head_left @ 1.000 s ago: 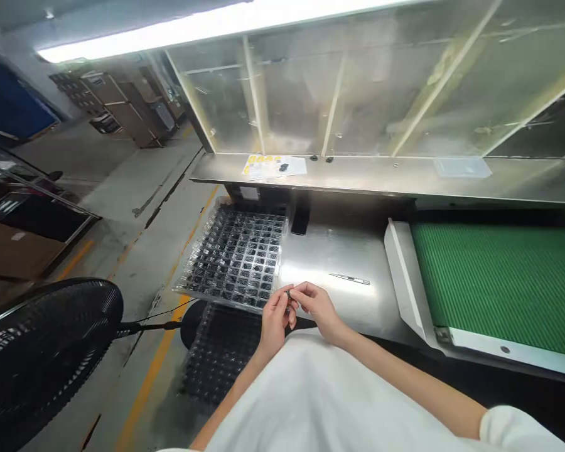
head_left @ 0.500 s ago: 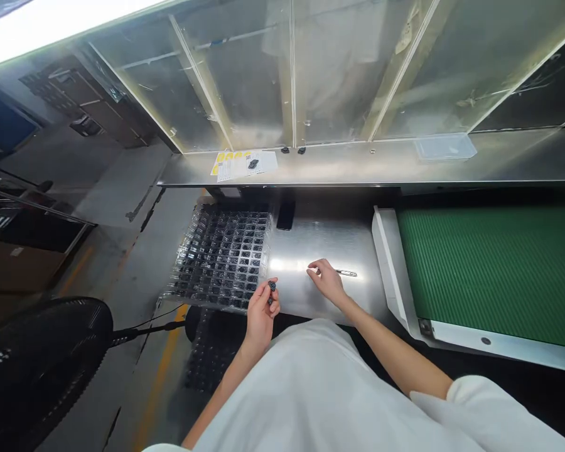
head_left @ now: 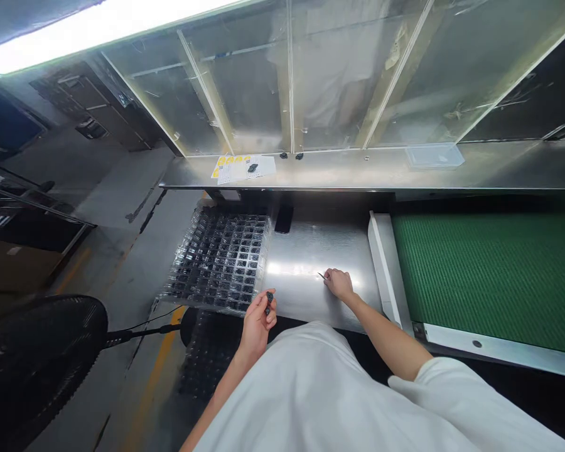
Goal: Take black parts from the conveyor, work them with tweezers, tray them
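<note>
My left hand [head_left: 258, 320] is closed on small black plastic parts [head_left: 269, 297], pinched between thumb and fingers near the front edge of the steel worktop [head_left: 306, 251]. My right hand [head_left: 339, 284] is closed around a slim metal craft knife [head_left: 321, 275]. The knife's thin tip points left, towards the left hand, and its body is hidden in the fingers. Left of the hands lies a clear plastic blister tray [head_left: 265, 248] whose pockets hold many small black parts.
A black phone [head_left: 284, 220] lies behind the tray's right corner. On the steel ledge [head_left: 329, 172] are printed sheets [head_left: 261, 166], small black parts [head_left: 299, 156] and a clear lid [head_left: 435, 156]. A green conveyor belt [head_left: 489, 282] runs at right; a black fan [head_left: 42, 370] stands at left.
My right hand has closed on the craft knife that lay on the worktop and lifted it, its tip now showing. The left hand still holds the black parts, slightly lower in view.
</note>
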Demonstrator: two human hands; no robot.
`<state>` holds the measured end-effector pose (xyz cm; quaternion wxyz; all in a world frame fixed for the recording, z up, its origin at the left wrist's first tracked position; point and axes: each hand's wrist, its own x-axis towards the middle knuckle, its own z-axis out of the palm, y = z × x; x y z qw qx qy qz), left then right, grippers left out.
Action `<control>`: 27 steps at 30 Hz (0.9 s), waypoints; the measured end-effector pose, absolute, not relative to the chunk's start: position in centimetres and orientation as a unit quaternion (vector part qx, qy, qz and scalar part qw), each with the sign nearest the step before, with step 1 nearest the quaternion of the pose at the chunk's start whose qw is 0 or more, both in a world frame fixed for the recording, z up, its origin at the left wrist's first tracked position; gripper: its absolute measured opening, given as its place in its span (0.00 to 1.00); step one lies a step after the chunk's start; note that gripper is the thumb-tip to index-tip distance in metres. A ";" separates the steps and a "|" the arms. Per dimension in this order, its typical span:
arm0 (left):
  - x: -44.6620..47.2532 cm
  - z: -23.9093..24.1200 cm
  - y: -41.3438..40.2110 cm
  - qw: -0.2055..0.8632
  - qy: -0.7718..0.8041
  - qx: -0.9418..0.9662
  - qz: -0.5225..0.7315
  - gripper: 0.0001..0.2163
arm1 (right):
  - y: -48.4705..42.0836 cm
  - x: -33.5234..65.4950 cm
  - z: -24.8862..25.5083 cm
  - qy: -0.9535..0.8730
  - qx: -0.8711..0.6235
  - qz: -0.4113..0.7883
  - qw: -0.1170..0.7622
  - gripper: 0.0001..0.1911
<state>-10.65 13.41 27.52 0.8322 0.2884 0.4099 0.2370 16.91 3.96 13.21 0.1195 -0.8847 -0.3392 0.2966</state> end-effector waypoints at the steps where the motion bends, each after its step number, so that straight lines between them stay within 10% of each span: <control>1: -10.6 27.6 13.5 0.834 0.408 0.287 0.236 0.27 | 4.0 16.8 13.6 -0.330 -0.884 0.300 0.136 0.09; 14: -10.3 31.4 14.1 0.868 0.331 0.271 0.251 0.21 | 4.7 6.1 30.0 -0.454 -0.654 0.245 0.554 0.16; 27: -11.9 35.0 13.4 0.832 0.316 0.345 0.298 0.22 | 5.6 2.7 34.1 -0.663 -0.653 0.059 0.362 0.15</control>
